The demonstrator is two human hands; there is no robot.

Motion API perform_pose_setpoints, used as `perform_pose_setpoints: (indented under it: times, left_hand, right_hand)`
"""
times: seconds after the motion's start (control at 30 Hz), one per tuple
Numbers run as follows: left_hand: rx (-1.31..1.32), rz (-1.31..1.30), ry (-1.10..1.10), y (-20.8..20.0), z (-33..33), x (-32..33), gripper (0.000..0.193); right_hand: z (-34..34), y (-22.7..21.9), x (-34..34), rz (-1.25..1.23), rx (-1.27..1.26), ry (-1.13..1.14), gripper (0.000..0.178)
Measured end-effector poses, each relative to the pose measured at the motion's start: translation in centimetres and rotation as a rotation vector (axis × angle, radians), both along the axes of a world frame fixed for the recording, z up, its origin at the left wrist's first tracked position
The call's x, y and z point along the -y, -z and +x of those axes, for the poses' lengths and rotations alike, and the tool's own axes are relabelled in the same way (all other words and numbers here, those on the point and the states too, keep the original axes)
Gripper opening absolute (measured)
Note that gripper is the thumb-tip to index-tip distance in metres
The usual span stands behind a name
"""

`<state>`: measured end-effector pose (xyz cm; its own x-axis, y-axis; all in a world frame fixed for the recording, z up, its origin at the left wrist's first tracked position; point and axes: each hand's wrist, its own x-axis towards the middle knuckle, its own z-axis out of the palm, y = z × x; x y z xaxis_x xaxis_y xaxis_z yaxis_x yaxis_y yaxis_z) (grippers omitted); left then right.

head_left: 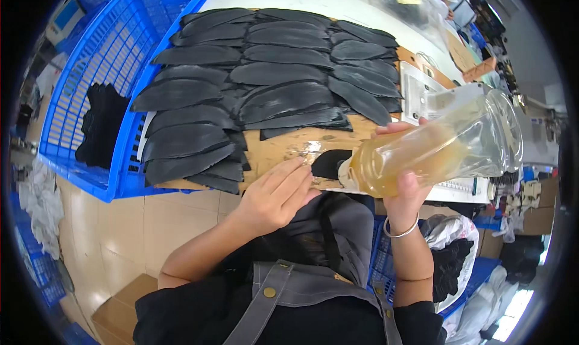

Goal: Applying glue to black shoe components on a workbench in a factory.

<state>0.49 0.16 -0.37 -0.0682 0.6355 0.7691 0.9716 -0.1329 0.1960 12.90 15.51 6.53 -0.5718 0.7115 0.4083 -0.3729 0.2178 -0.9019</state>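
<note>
My right hand point(405, 195) grips a clear plastic bottle point(437, 149) from below, its thumb in front and its fingertips showing beyond the far side. Amber liquid fills part of this bottle. It is tilted well over, with its narrow whitish end point(346, 175) down against a small curved black piece point(329, 163) on the wooden board point(271, 146). My left hand point(278, 191) lies flat at the board's near edge, fingers stretched out side by side. Its fingertips reach the left end of that black piece; whether they press on it I cannot tell.
Overlapping rows of black leaf-shaped pieces point(283, 73) cover the far part of the board. A blue crate point(129, 61) stands at the left with black pieces inside. A white tray-like object point(416, 91) lies beyond the bottle. A white bag point(464, 236) of black pieces sits at lower right.
</note>
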Motion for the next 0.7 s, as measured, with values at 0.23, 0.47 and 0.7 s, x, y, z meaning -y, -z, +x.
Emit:
perform_pose_setpoints:
  times: [0.23, 0.47, 0.7]
  left_hand:
    - [0.044, 0.035, 0.002, 0.6, -0.2, 0.2, 0.026]
    - [0.074, 0.056, -0.008, 0.8, -0.2, 0.1, 0.027]
    - [0.019, 0.054, 0.016, 0.9, -0.3, -0.2, 0.025]
  right_hand:
    - [-2.5, 0.5, 1.4, 0.213, 0.109, -0.157, 0.077]
    - [-2.7, 1.1, 1.1, 0.506, 0.254, -0.193, 0.090]
    - [-1.5, 1.3, -0.8, 0.666, 0.278, -0.158, 0.077]
